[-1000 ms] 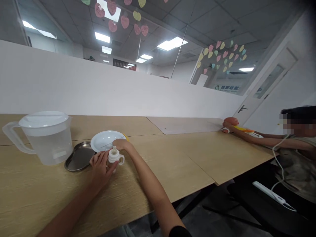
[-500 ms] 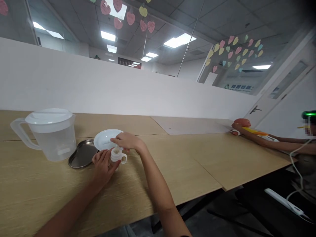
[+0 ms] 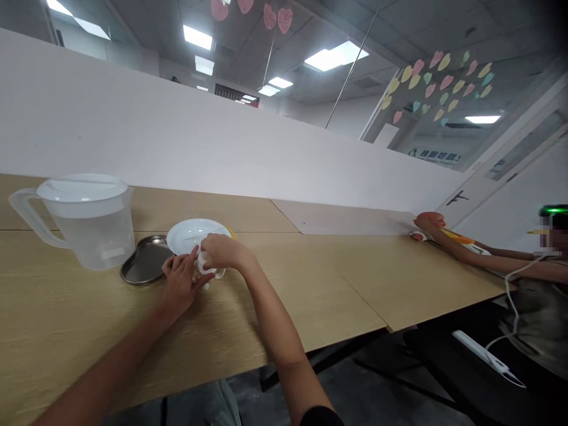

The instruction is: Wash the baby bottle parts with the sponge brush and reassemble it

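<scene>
A pale wooden table (image 3: 310, 290) stretched away to my right, and a low white wall (image 3: 199, 148) ran along its far edge. Above that I saw glass (image 3: 306, 77), heart-shaped paper notes (image 3: 430, 90) and bright ceiling panels (image 3: 197, 37). Beyond the table's far right corner stood a white door (image 3: 477, 192); below the near edge, dark floor (image 3: 341, 390).

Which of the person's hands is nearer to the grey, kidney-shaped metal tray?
Left. The left hand is just right of the tray; the right hand is farther right, at the small white handled bottle.
</scene>
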The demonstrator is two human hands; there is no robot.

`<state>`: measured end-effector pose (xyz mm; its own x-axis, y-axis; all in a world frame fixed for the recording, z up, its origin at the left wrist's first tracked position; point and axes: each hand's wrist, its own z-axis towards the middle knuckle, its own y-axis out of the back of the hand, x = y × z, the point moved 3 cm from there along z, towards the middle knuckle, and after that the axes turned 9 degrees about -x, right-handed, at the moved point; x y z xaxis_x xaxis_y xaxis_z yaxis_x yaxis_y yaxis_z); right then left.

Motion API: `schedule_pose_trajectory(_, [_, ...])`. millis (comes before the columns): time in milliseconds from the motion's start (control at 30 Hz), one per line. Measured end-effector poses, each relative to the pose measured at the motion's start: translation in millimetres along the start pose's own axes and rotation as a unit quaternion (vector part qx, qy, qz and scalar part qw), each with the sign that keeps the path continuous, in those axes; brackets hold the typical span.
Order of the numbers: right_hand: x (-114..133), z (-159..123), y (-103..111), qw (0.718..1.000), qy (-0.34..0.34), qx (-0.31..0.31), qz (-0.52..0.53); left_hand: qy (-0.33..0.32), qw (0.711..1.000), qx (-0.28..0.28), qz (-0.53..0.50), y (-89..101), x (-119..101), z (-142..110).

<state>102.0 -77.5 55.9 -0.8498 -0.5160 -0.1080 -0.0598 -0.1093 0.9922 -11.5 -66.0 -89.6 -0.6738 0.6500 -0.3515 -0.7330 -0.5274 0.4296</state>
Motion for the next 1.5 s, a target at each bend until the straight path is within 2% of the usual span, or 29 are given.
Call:
schedule_pose_trajectory(167, [-6, -7, 5, 0.996, -0.001, -0.021, 0.086, 0.02, 1.0, 0.023, -0.007, 4.0, -2, 3])
schedule_pose_trajectory(300, [-18, -8, 9, 0.985, -0.083, -0.094, 0.117, 0.031, 0.999, 0.026, -0.009, 4.1, -2, 1])
schedule_pose_trajectory(367, [-20, -8, 10, 0.983, -0.101, -0.106, 0.107, 0.037, 0.999, 0.024, -0.01, 3.8, -2, 0])
schedule_pose_trajectory(633, [-16, -10, 15, 0.98, -0.005, -0.116, 0.16, 0.051, 0.998, 0.024, -0.016, 4.6, -4, 2])
schedule_pose_trajectory(833, [-22, -15, 20, 0.969, 0.015, -0.155, 0.191, 0.041, 0.999, 0.01, -0.027, 4.7, -3, 1])
schedule_pose_trajectory(967, [-23, -21, 27, 0.962, 0.004, -0.187, 0.2, 0.037, 0.999, 0.007, -0.026, 5.9, -5, 0])
schedule_pose_trajectory(1333, [-36, -44, 47, 0.903, -0.039, -0.337, 0.263, 0.049, 0.998, 0.016, -0.046, 4.9, -6, -1])
schedule_pose_trajectory(1500, [-46, -48, 52, 0.871, -0.061, -0.417, 0.253, 0.069, 0.995, 0.019, -0.066, 3.4, -5, -1])
